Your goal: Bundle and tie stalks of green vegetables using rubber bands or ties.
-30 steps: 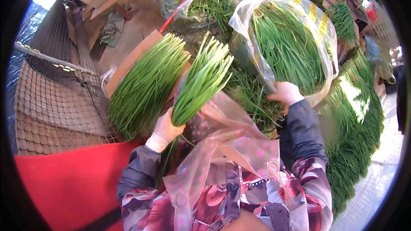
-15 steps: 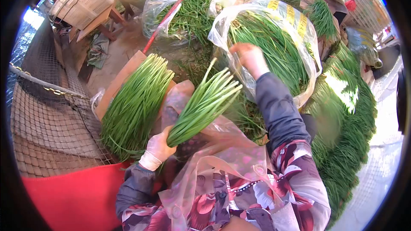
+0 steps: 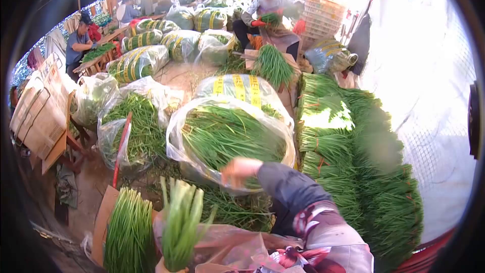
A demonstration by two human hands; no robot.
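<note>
My left hand (image 3: 171, 268) barely shows at the bottom edge, closed round the lower part of a bunch of garlic chives (image 3: 182, 222) held upright, pale cut ends on top. Over the front rim of a big clear plastic bag (image 3: 177, 144) is my right hand (image 3: 241, 171). Its fingers point down and are smeared by motion, so whether they hold anything cannot be made out. Loose chives (image 3: 230, 131) fill the open bag. Left of the held bunch, a thick pile of chives (image 3: 130, 232) lies on a brown board (image 3: 102, 222).
Tied chive bundles (image 3: 328, 172) lie in long rows at the right. A red stick (image 3: 123, 144) leans by another open bag (image 3: 134, 126). Crates (image 3: 43, 108) stand left. Behind are several filled bags (image 3: 139, 63) and co-workers, one person (image 3: 268, 12) holding chives.
The view has tilted up, bringing the far bags and people into sight. My right hand stays by the bag's near side, now with fingers lower. My left hand still holds the bunch, now more upright.
</note>
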